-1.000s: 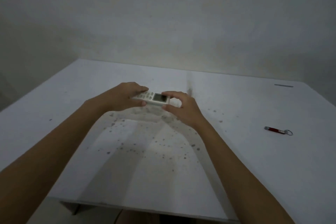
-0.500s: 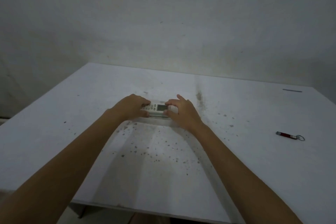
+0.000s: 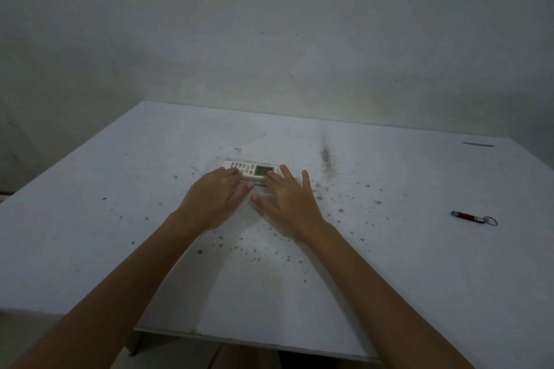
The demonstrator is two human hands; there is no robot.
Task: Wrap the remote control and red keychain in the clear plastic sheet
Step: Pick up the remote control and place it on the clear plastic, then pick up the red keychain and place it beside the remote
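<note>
Both forearms reached forward, converging at the table's middle. The left hand (image 3: 216, 195) lay palm down, fingers loosely curled, their tips resting on the near edge of the remote control (image 3: 251, 170). The right hand (image 3: 287, 197) was flat and spread, fingers splayed, its fingertips at the remote's right end. Neither hand gripped anything. The remote lay crosswise, buttons up, on the speckled white table (image 3: 419, 263). The clear plastic sheet could not be made out. The red keychain (image 3: 473, 217) lay well apart to the right.

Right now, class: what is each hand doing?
Left hand: open, fingers resting on the white rectangular remote control.
Right hand: open, spread, holding nothing.
</note>
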